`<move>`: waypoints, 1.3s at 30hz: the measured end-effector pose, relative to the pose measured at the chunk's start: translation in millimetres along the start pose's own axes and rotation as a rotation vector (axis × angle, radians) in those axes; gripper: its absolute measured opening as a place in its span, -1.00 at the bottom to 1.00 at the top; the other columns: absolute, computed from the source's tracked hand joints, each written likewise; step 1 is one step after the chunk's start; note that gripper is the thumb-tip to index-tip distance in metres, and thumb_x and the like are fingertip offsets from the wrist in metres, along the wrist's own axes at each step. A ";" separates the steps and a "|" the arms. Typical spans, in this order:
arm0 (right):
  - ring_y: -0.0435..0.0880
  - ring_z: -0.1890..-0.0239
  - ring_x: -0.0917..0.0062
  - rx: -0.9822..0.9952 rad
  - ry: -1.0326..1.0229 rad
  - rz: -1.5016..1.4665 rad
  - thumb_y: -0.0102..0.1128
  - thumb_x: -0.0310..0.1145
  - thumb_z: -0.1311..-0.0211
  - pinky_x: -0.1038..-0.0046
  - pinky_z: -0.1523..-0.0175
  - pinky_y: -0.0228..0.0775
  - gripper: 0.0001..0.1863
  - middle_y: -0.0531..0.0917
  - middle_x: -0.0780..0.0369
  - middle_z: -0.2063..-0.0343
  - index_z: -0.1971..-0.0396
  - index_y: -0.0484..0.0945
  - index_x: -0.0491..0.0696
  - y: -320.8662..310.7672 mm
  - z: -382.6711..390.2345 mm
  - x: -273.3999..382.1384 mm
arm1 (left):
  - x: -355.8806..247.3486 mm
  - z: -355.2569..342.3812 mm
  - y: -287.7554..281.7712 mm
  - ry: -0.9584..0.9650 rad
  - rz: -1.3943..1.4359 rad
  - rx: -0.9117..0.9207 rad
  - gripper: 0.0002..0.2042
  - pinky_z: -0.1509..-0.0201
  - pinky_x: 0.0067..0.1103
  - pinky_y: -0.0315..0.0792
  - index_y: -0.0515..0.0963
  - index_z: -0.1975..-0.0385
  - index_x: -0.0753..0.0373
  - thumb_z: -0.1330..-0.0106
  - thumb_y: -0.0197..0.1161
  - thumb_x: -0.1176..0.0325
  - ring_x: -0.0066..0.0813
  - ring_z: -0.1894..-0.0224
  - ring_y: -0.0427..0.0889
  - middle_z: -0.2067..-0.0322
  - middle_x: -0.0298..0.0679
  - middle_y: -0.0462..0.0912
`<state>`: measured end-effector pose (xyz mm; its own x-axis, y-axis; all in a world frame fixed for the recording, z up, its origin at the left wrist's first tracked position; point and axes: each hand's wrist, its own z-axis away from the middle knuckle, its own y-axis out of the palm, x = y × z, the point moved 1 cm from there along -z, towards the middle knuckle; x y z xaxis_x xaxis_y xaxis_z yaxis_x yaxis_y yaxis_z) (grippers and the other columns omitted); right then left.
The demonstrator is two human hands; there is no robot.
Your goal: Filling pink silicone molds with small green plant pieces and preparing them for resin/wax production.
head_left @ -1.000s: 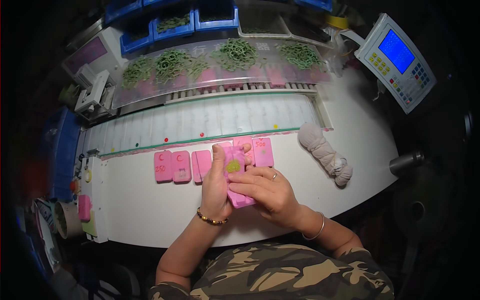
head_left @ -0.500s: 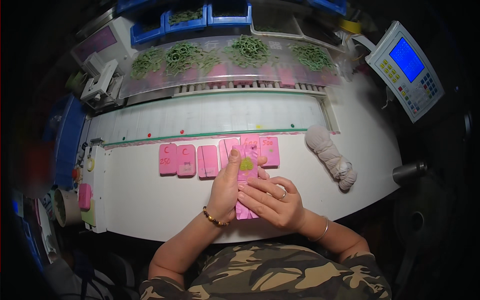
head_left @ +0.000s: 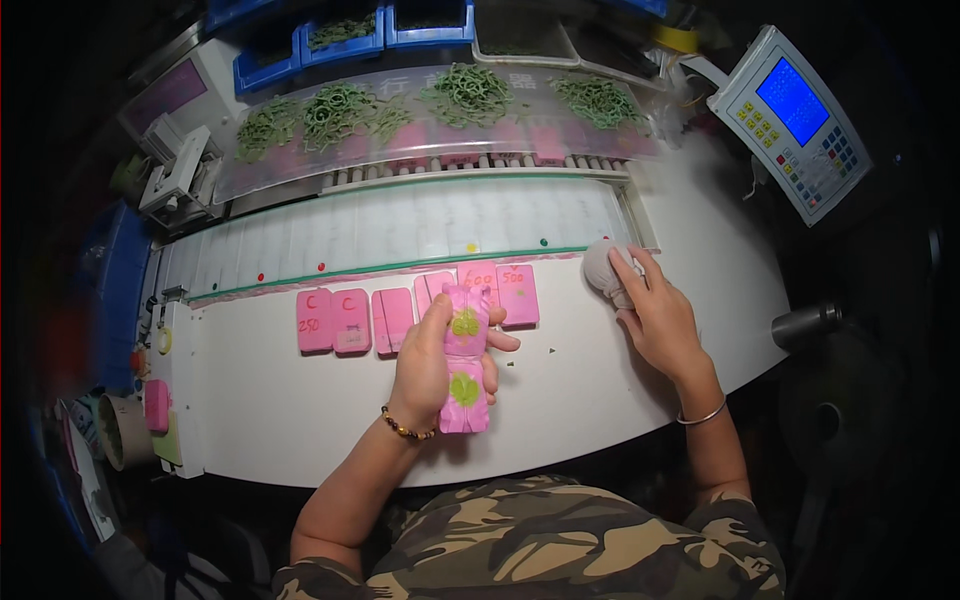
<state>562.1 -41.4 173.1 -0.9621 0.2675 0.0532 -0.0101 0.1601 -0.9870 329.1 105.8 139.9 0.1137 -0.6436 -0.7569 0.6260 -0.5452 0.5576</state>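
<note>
Your left hand (head_left: 422,365) clasps a pink, rectangular two-part packet (head_left: 464,357) with yellow-green patches above the white tabletop (head_left: 570,420). At the packet's two o'clock, your right hand (head_left: 662,318) partly covers a pale grey cloth bundle (head_left: 599,274); whether it grips, I cannot tell. Flat pink rectangular blocks (head_left: 392,322) lie from ten to one o'clock.

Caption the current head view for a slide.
Left hand holds a pink packet with two green patches; right hand touches a grey bundle on the white table.
</note>
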 end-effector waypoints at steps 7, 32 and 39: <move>0.65 0.07 0.15 -0.797 -0.240 -0.119 0.33 -0.58 0.10 0.36 0.12 0.56 -0.36 0.50 -0.10 -0.11 -0.14 0.52 -0.05 -47.7 -15.6 80.1 | 0.3 -3.4 -3.4 -0.009 -0.046 -0.059 -0.39 0.64 -0.52 0.49 0.48 0.12 0.42 -0.51 -0.38 -0.04 -0.40 0.71 0.54 0.41 0.02 0.64; 0.56 0.39 0.47 -0.132 -0.658 -0.350 0.17 -0.47 0.05 0.48 0.24 0.51 -0.45 0.47 0.00 -0.18 -0.08 0.56 0.06 -46.3 -6.5 121.8 | -22.6 17.5 -4.7 0.711 -0.359 -0.240 -0.40 0.34 -0.48 0.55 0.48 0.00 0.50 -0.53 -0.42 0.08 -0.36 0.45 0.65 0.41 0.00 0.66; 0.60 0.33 0.33 -0.192 -0.473 -0.564 0.25 -0.52 0.10 0.38 0.23 0.47 -0.35 0.48 -0.06 -0.15 -0.15 0.52 0.00 -58.4 -10.3 106.1 | -17.2 16.0 -21.5 0.898 -0.297 -0.240 -0.41 0.29 -0.54 0.52 0.37 -0.11 0.54 -0.53 -0.40 0.08 -0.45 0.45 0.59 0.25 0.05 0.67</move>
<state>463.4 -12.6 238.0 -0.8398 -0.3327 0.4290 -0.5293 0.3255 -0.7835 301.3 119.9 146.4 0.4091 0.2056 -0.8890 0.8534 -0.4312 0.2929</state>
